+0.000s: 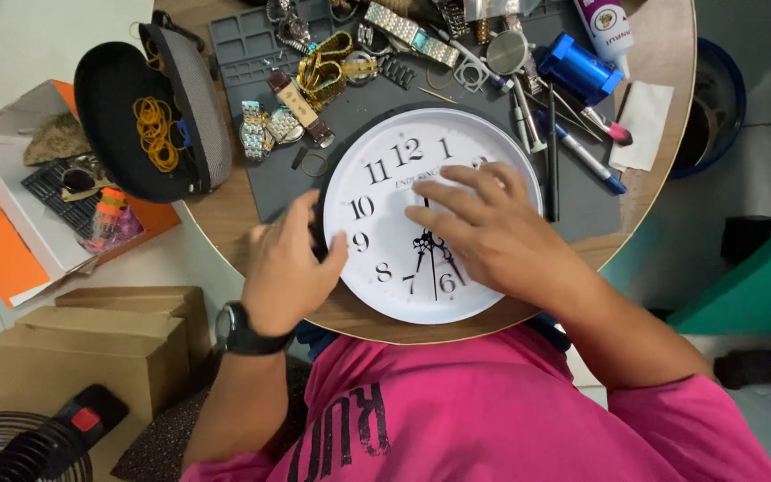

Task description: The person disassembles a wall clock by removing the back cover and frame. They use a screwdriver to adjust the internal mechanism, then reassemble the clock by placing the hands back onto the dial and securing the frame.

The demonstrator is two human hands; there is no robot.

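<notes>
Right hand [484, 234] covers right part of round white wall clock [385, 268]: numerals there hidden, hand tips partly too. Left hand [289, 268] hides clock's left rim; fingertips out of sight, grip unclear. Black mesh fan [20, 446] cut off at bottom-left edge. Heap of metal watch bands [332, 67] at top: small, tangled, pieces indistinct. Person's pink shirt [493, 419] cut by bottom edge.

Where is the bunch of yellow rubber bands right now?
In the head view, the yellow rubber bands lie inside the open black case at the table's left edge, left of the wall clock.
</notes>
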